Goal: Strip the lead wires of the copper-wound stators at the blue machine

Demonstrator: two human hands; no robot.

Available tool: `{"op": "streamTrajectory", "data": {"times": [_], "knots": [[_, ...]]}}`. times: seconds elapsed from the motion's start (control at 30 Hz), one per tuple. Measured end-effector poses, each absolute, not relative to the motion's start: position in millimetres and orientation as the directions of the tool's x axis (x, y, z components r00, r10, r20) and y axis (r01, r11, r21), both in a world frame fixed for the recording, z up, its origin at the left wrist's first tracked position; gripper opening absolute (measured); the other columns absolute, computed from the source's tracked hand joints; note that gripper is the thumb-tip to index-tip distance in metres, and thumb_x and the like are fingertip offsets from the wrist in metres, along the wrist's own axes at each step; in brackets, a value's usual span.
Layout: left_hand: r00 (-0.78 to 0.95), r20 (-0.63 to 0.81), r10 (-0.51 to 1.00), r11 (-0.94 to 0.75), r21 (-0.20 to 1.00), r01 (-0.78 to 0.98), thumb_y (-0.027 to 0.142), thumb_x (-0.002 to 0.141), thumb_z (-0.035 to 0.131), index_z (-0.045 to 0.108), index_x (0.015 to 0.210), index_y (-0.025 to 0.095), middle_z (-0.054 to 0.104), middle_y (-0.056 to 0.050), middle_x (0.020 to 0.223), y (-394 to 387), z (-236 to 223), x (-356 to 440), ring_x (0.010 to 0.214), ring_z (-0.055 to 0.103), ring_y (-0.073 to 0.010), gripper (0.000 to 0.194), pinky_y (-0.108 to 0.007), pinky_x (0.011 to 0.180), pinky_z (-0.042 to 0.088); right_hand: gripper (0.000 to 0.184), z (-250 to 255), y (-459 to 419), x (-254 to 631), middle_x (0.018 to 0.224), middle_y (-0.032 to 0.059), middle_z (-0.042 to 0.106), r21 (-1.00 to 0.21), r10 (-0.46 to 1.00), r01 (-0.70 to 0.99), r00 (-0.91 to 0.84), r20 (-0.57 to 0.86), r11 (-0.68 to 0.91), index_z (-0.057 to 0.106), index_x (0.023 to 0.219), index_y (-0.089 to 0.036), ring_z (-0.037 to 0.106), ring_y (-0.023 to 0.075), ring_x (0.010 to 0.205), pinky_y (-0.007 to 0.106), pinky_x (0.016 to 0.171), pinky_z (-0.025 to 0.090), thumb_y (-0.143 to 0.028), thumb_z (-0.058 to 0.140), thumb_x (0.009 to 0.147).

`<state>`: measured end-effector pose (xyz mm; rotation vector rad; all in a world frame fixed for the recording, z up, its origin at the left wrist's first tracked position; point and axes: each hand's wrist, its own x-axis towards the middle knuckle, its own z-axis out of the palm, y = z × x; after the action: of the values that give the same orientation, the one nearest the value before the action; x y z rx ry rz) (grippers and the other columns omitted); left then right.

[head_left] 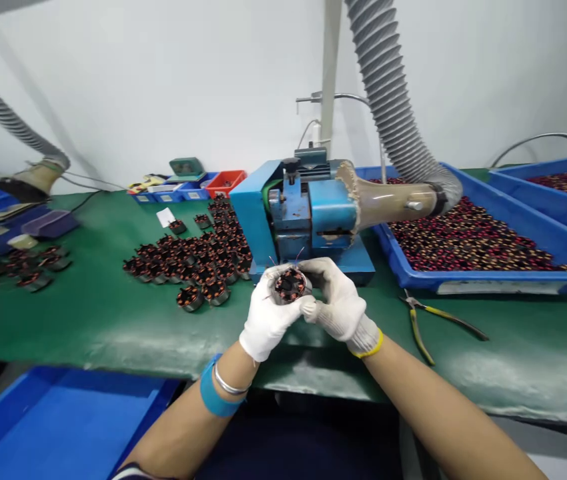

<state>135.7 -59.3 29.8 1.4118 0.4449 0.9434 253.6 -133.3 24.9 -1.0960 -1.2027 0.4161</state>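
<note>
The left hand (269,312), white-gloved, had its fingers closed around the side of a wound motor part (291,285), held in front of the blue machine (308,207) with its open face up. The right hand (336,299), in a glove with a yellow cuff edge, had its fingers curled narrow at the part's right side; whether they gripped it could not be told. Pliers (419,313) with yellow handles lay open on the green table (133,327), right of the hands. Left of the machine, a cluster of similar parts (188,257) covered the table. Beyond the pliers stood a blue tray (503,279) of small red, black and tan pieces (468,237). A grey ribbed hose (388,80) met the machine's tan duct (396,202). Behind the cluster sat a red bin (233,177).
</note>
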Motion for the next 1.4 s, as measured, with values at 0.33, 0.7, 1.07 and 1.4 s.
{"op": "streamTrajectory", "data": {"times": [0.33, 0.7, 1.07, 1.4], "knots": [[0.559, -0.067, 0.826, 0.081, 0.997, -0.001, 0.034, 0.053, 0.085, 0.064, 0.108, 0.018, 0.069, -0.011, 0.110, -52.5, 13.9, 14.3, 0.096, 0.067, -0.0266, 0.062, -0.045, 0.094, 0.050, 0.056, 13.5, -139.1, 253.9, 0.112, 0.0108, 0.057, -0.782, 0.791, 0.453, 0.232, 0.566, 0.427, 0.056, 0.120, -0.020, 0.061, 0.0270, 0.100, 0.044, 0.088, 0.053, -0.048, 0.072, 0.075], [-0.169, 0.157, 0.973, 0.132, 0.217, 0.967, 0.065, 0.079, 0.051, 0.057, 0.118, 0.005, 0.058, -0.026, 0.127, 50.7, 3.6, -125.9, 0.127, 0.048, -0.0409, 0.072, -0.055, 0.106, 0.036, 0.045, 12.3, -137.8, 247.7, 0.105, 0.0115, 0.063, -0.494, 0.787, 0.807, 0.061, 0.613, 0.322, 0.057, 0.110, -0.017, 0.064, 0.0274, 0.093, 0.044, 0.082, 0.056, -0.053, 0.057, 0.084], [0.238, 0.071, 0.969, -0.241, 0.501, 0.831, 0.067, 0.060, 0.071, 0.019, 0.150, 0.018, 0.046, -0.016, 0.145, 38.9, -6.3, -51.5, 0.134, 0.044, -0.0349, 0.116, -0.048, 0.114, 0.031, 0.043, -2.6, -128.9, 260.4, 0.107, 0.0106, 0.065, -0.398, 0.833, 0.864, -0.044, 0.551, 0.309, 0.057, 0.114, -0.021, 0.068, 0.0276, 0.092, 0.041, 0.077, 0.059, -0.053, 0.054, 0.085], [0.005, 0.028, 1.000, -0.019, 0.561, 0.828, 0.049, 0.068, 0.073, 0.033, 0.146, 0.017, 0.045, -0.013, 0.147, 115.0, -5.8, -125.6, 0.133, 0.047, -0.0283, 0.093, -0.035, 0.112, 0.036, 0.040, -10.5, -128.5, 258.4, 0.110, 0.0075, 0.069, -0.358, 0.872, 0.866, -0.161, 0.462, 0.349, 0.058, 0.115, -0.026, 0.071, 0.0274, 0.093, 0.038, 0.075, 0.064, -0.050, 0.056, 0.083]]}}
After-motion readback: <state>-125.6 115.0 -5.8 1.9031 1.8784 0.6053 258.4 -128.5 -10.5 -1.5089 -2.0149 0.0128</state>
